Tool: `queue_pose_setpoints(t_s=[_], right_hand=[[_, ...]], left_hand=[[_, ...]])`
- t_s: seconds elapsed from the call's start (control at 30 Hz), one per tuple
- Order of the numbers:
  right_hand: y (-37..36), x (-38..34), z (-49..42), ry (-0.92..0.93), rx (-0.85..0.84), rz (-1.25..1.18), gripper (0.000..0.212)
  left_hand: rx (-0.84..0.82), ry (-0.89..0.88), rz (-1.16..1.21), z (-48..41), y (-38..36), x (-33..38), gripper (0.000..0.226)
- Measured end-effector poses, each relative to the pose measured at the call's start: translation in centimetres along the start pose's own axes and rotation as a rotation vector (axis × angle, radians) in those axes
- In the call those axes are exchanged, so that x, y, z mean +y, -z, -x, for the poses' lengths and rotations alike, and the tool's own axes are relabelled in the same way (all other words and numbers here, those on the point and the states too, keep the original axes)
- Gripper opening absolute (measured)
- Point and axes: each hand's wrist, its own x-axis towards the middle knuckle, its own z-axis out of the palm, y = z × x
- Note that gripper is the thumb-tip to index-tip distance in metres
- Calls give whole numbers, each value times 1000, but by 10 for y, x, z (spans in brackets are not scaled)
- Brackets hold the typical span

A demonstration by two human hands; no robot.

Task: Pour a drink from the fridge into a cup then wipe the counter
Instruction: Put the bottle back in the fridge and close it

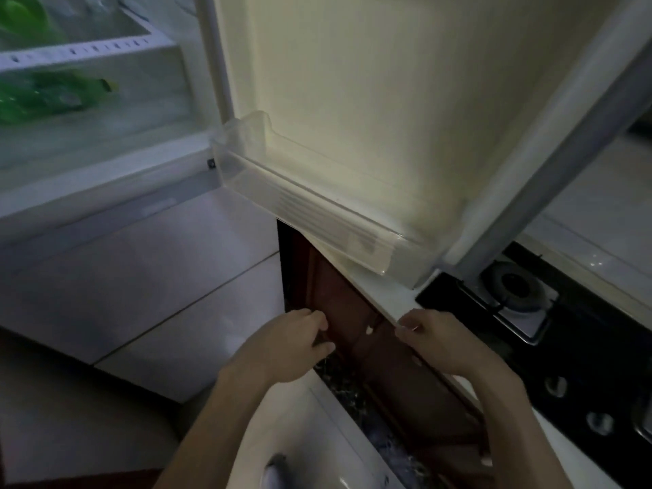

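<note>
From the head view, we judge that we are at the very first step: the fridge [106,142] stands open in the upper left of the frame, and the drink has not yet been taken out. The likeliest drink is the green bottles [53,97] lying on a shelf at the far left, blurred, and we cannot be sure what they hold. The fridge door [388,100] swings out across the upper middle, and its clear door shelf [300,206] seems to hold nothing. Our left hand [293,347] and right hand [434,340] hang low in the middle of the frame, well apart from the bottles. Both are empty with fingers loosely curled. The right hand is just beside the edge of the bench [388,298], but we cannot tell whether it touches. A gas hob [518,287] sits on the bench at the right, and no cup is in sight. The next move, as we judge it, calls for a reach up and left into the fridge, then a firm grip around a bottle. We can read no brand, label or writing, since the bottles are too blurred.
</note>
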Motion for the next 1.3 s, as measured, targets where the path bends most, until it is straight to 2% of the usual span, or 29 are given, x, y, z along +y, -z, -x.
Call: queue_pose_setpoints(t_s=[0.07, 0.13, 0.23, 0.33, 0.43, 0.57, 0.7, 0.77, 0.93, 1.0, 1.13, 1.3], right_hand=[[22, 34, 8, -41, 56, -7, 31], [47, 68, 12, -65, 207, -31, 32], [85, 105, 12, -80, 510, -223, 36], [114, 123, 4, -13, 629, -400, 48], [127, 120, -4, 125, 607, -535, 57], [119, 110, -11, 288, 521, -593, 60], [113, 109, -13, 275, 558, -724, 57], [115, 108, -12, 284, 522, -760, 56], [113, 103, -5, 301, 495, -718, 40], [104, 100, 6, 333, 493, -708, 37], [83, 81, 35, 496, 460, -645, 36], [60, 43, 61, 701, 284, -533, 33]], left_hand=[[23, 0, 12, -3, -8, 21, 40], [99, 7, 52, -7, -16, 43, 35], [289, 19, 153, -10, -30, 78, 23], [387, 29, 310, -4, -47, 119, 15], [439, 52, 453, 9, -64, 151, 11], [466, 111, 510, 30, -81, 169, 12], [531, 181, 610, 48, -84, 178, 11], [561, 208, 685, 55, -84, 182, 12], [648, 229, 901, 63, -82, 198, 15], [721, 225, 983, 65, -80, 203, 25], [883, 234, 1125, 66, -73, 204, 23], [1062, 270, 1180, 75, -70, 190, 26]])
